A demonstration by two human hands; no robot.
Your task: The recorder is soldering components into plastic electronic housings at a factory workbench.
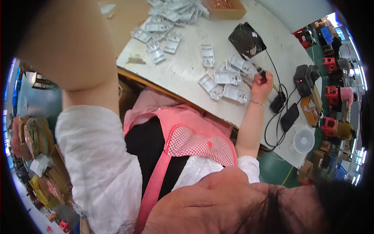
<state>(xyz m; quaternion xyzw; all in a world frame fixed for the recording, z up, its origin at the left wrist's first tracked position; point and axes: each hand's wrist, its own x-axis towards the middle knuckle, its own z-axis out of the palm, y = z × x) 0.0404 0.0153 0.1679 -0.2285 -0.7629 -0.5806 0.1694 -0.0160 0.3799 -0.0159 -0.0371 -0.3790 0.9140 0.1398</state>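
My right hand (262,86) is closed around the black handle of a soldering iron (260,70). The iron's front end points up and left, beside a small group of white plastic housings (228,77). One more housing (207,55) lies a little apart to their left. My left arm (87,50) rises large and close to the camera at the left; its hand is out of view.
A black square fan (247,40) stands beyond the housings. Many more housings (171,15) are heaped at the far left, near a box of copper-coloured parts (228,9). Cables, a black soldering station (306,80) and a white round fan (304,140) occupy the right side.
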